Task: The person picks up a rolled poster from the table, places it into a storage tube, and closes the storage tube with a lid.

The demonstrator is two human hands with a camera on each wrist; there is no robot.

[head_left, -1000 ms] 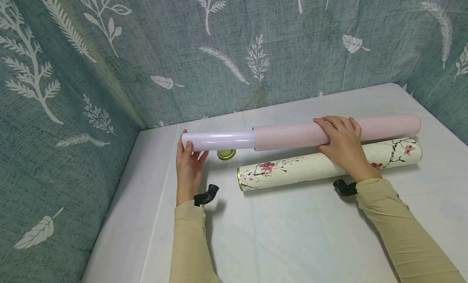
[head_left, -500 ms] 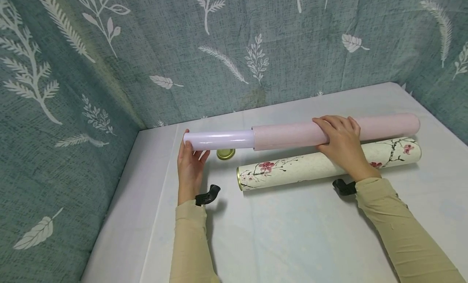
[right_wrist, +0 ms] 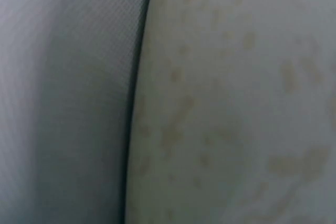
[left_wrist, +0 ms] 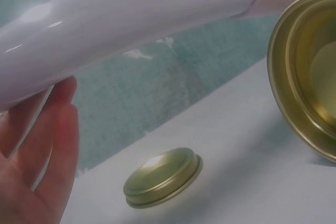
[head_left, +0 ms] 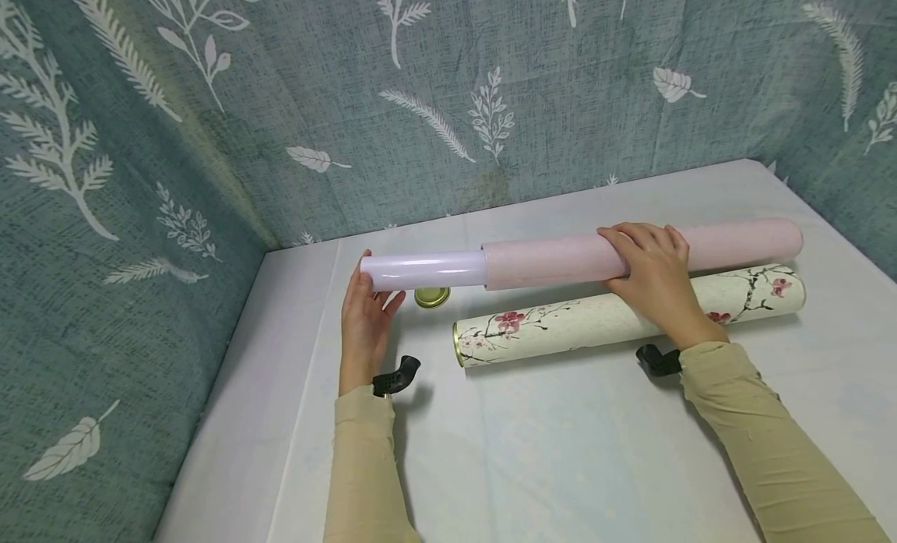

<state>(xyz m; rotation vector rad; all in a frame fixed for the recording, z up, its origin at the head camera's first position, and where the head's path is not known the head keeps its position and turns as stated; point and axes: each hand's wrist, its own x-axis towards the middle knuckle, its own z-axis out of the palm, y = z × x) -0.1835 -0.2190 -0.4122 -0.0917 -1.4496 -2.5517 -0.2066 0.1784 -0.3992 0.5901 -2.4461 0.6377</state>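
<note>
A glossy pale-lilac roll (head_left: 423,269) juts from the left end of a longer pink tube (head_left: 546,260); the rest of it is hidden inside. My left hand (head_left: 363,325) holds the roll's outer end, thumb in front and fingers behind and below. In the left wrist view the roll (left_wrist: 131,19) crosses the top, with fingertips (left_wrist: 65,90) beneath it. My right hand (head_left: 652,274) grips the pink tube from above, near its middle. A cream tube with blossom branches (head_left: 546,329) lies in front of the pink one, partly behind my right hand and wrist.
A round gold lid (head_left: 431,296) lies on the white-covered table (head_left: 561,449) below the roll. The cream tube's gold-rimmed end (left_wrist: 286,77) faces left. A leaf-patterned green cloth (head_left: 420,138) hangs behind and at the left. The right wrist view is a blurred close-up.
My left hand has moved slightly right with the roll, so a shorter length of it sticks out of the pink tube. My right hand stays in place on the pink tube.
</note>
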